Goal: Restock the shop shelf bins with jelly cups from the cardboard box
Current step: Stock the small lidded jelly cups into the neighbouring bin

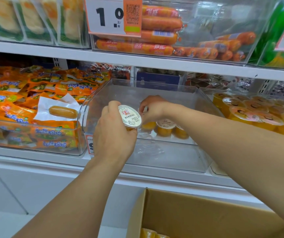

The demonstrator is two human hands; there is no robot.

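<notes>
Head view: left hand (pixel 115 133) grips jelly cup (pixel 131 116).

Cardboard box (pixel 206 215) cut off by btm edge

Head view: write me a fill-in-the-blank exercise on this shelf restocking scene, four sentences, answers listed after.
1. The left hand holds a jelly cup with its ____ lid facing the camera.
2. The right hand reaches into the clear ____.
3. The cups already in the bin hold ____ jelly.
4. The cardboard box sits ____ the shelf.

Answers: white; bin; orange; below
</notes>
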